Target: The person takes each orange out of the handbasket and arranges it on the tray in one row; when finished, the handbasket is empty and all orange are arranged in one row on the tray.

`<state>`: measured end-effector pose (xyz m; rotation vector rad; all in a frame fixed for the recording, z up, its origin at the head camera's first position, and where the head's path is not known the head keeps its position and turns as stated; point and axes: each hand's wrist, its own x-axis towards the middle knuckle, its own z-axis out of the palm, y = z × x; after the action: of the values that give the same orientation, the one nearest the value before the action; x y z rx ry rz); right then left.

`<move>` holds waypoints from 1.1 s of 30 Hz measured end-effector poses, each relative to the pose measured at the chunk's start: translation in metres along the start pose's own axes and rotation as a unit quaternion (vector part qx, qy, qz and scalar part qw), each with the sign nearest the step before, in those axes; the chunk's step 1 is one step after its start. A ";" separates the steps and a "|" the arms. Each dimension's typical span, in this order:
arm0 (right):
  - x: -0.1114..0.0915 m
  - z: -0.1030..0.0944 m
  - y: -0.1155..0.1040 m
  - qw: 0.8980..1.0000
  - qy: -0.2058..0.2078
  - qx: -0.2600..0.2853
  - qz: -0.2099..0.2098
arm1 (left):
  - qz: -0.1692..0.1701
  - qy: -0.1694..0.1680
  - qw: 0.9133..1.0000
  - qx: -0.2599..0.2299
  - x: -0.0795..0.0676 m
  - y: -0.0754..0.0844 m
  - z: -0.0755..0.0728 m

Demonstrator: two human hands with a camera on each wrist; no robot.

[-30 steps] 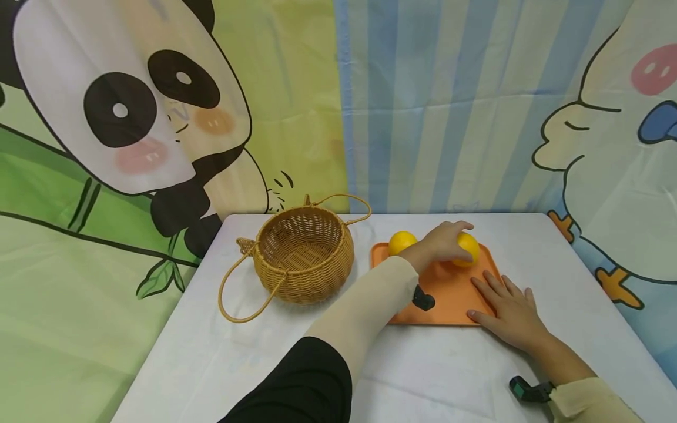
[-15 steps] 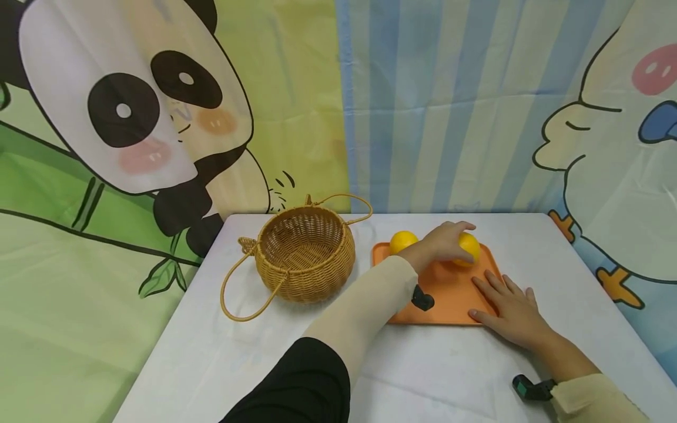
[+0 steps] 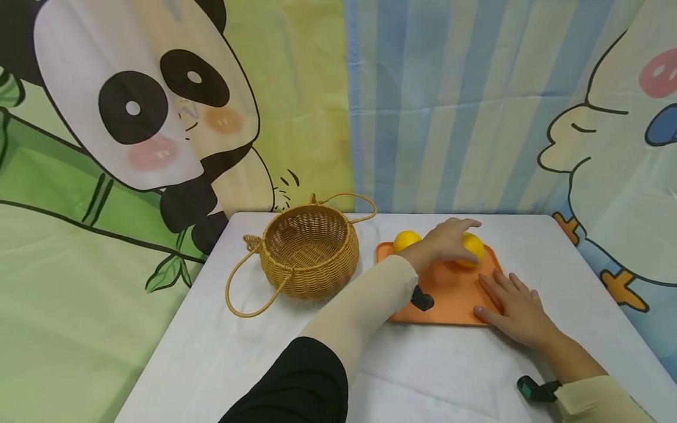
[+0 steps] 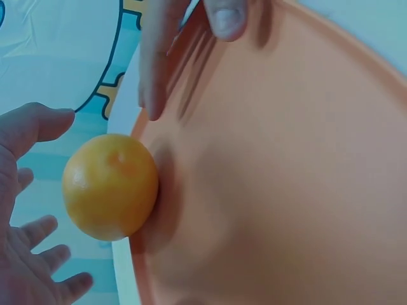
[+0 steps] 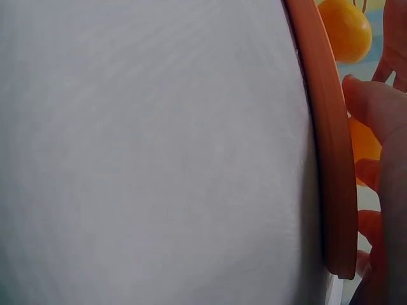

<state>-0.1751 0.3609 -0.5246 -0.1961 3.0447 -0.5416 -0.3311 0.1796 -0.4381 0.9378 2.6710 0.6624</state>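
An orange tray (image 3: 455, 294) lies on the table with two oranges toward its far side. My left hand (image 3: 446, 239) reaches across the tray, its spread fingers and thumb around the right-hand orange (image 3: 472, 250). In the left wrist view there are gaps between that orange (image 4: 111, 187) and the left hand (image 4: 25, 210), whose fingers look relaxed. The other orange (image 3: 406, 241) sits by the tray's far left corner, partly behind my left forearm. With fingers extended, my right hand (image 3: 518, 311) rests at the tray's near right corner, over its edge.
Left of the tray stands a round wicker basket (image 3: 312, 276), its two looped handles folded outward. A white cloth (image 3: 423, 376) covers the table. Behind it hangs a curtain (image 3: 412, 117) printed with cartoon animals.
The head view has shifted slightly, so the scene sits a little further right. Both hands keep nearly the same places over the tray, and the oranges have not visibly moved.
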 end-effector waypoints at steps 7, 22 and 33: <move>0.004 -0.006 0.000 1.000 0.002 -0.006 0.007 | 0.014 0.020 0.998 0.065 -0.003 0.002 0.000; 0.005 -0.023 0.003 0.999 0.014 -0.033 0.041 | 0.047 0.048 0.973 0.219 -0.028 0.003 0.005; 0.005 -0.027 -0.002 0.998 0.033 -0.034 0.030 | 0.053 0.101 0.956 0.269 -0.038 -0.005 0.008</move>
<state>-0.1819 0.3675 -0.4985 -0.0911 3.1242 -0.4505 -0.3013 0.1544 -0.4447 1.2017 3.0719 0.0324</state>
